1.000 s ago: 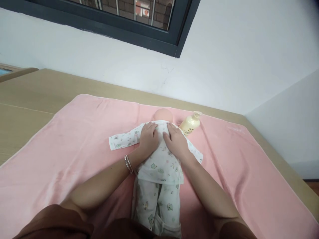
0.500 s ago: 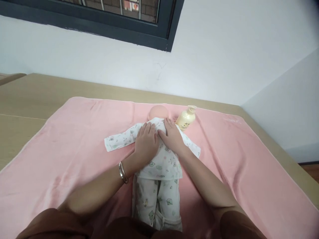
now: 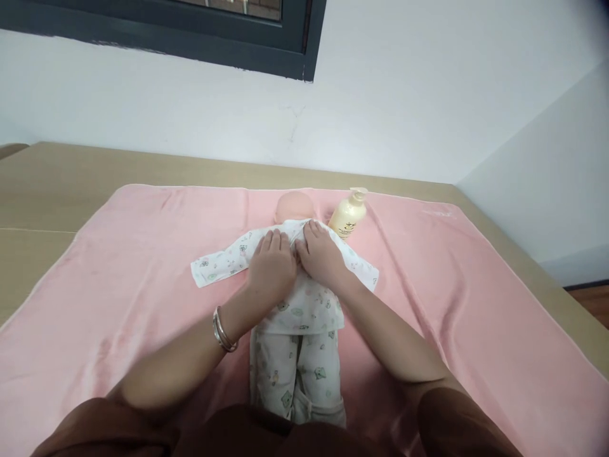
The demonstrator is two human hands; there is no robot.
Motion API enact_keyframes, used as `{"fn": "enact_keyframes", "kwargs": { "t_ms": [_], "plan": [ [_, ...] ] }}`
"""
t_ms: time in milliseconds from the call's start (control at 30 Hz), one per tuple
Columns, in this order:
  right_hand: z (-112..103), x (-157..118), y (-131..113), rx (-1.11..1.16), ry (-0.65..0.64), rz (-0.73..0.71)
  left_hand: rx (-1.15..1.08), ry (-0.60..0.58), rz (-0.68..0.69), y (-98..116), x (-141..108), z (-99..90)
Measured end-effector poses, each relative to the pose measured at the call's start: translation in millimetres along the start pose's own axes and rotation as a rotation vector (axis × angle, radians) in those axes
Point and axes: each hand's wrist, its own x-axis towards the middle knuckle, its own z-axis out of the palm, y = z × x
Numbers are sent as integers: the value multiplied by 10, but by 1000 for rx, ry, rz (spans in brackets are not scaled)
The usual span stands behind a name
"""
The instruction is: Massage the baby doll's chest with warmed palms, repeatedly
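A baby doll lies stretched out with its smooth, bare head (image 3: 294,205) at the far end. It wears a white long-sleeved top (image 3: 311,317) with small animal prints and matching trousers (image 3: 320,371). My left hand (image 3: 273,266) rests on the left of the doll's upper body, fingers extended over the cloth. Beside it my right hand (image 3: 322,255) lies flat on the right half, fingers pointing at the head. The thumbs come close together at the middle, where the fabric is creased. Which side of the doll faces up I cannot tell.
A pale yellow pump bottle (image 3: 347,219) leans right of the doll's head. Beneath everything spreads a pink blanket (image 3: 143,266) over a wooden tabletop (image 3: 61,184). Behind stands a white wall (image 3: 380,114) with a dark window frame (image 3: 266,54).
Both hands stay on the doll's upper body, with the fingers slightly more bent and the cloth between them more creased. The view has shifted a little.
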Motion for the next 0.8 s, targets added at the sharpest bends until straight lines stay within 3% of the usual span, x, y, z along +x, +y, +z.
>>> {"fn": "enact_keyframes", "kwargs": {
  "t_ms": [267,400,533,667,800],
  "plan": [
    [35,-105,-82,-57,101,-21,-129,-69,0,-210,197,83],
    [43,26,44,-4,57,-2,-86,5,-28,-65,82,99],
    [77,85,106,-32,62,-2,-79,1,41,49,-16,48],
    [34,-52,-9,-75,80,-38,-169,-39,30,-138,123,72],
    [-24,-110,-57,-72,64,-63,-184,16,2,-306,244,165]
  ]
}}
